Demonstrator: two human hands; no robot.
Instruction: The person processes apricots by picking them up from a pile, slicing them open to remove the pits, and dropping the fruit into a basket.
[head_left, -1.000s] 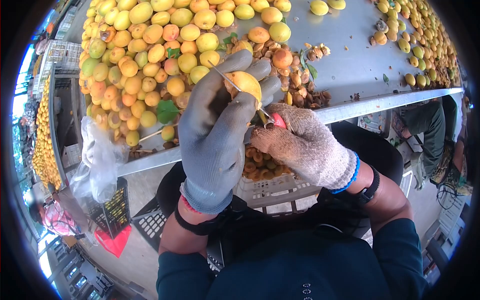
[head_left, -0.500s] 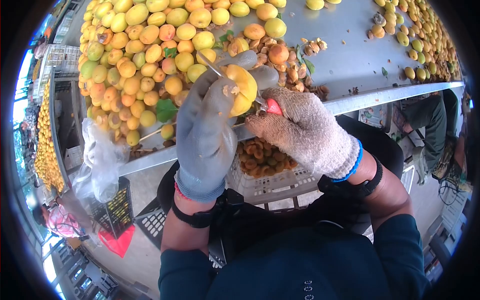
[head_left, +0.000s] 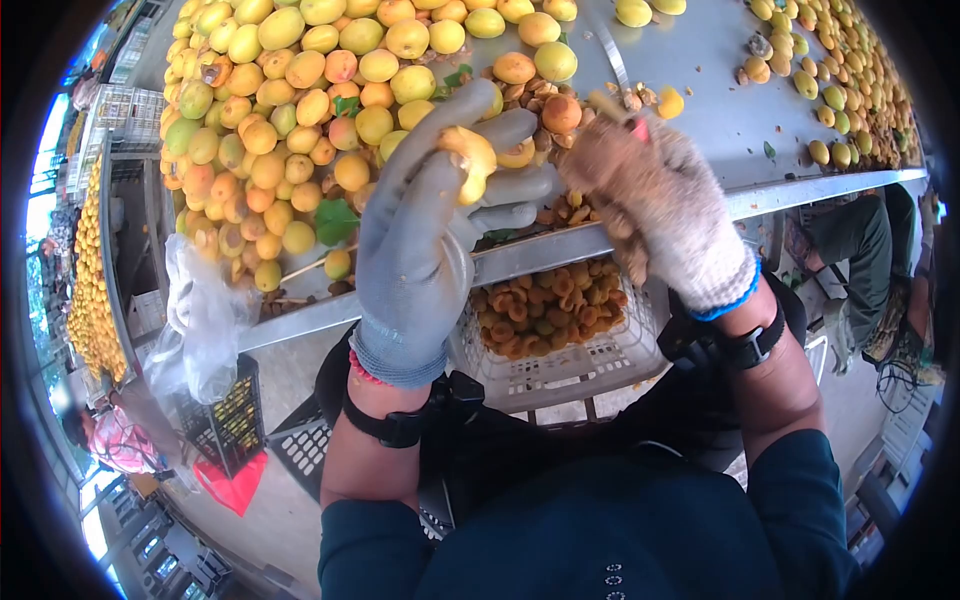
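Observation:
My left hand (head_left: 415, 240), in a grey coated glove, pinches a cut piece of apricot (head_left: 472, 165) between thumb and forefinger, the other fingers spread. My right hand (head_left: 660, 195), in a pale knitted glove blurred by motion, is closed round a knife (head_left: 612, 50). Its blade points away over the metal table, and a bit of its red handle shows above the fist. Beyond that hand a yellow apricot piece (head_left: 670, 102) appears over the tabletop. Whole apricots (head_left: 270, 150) are heaped left of my hands. Under the table edge, a white crate (head_left: 560, 388) holds apricot halves (head_left: 550, 310).
The metal table's raised edge (head_left: 800, 190) runs in front of me. More apricots (head_left: 850, 110) lie at the far right. A plastic bag (head_left: 200, 330) hangs at the left edge, above a black crate (head_left: 228, 415). Another person's legs (head_left: 855, 245) are at the right.
My right hand has moved away from the left, up and right, with the knife. The apricot in my left hand looks smaller, and its fingers have spread. A yellow piece now shows near the right hand.

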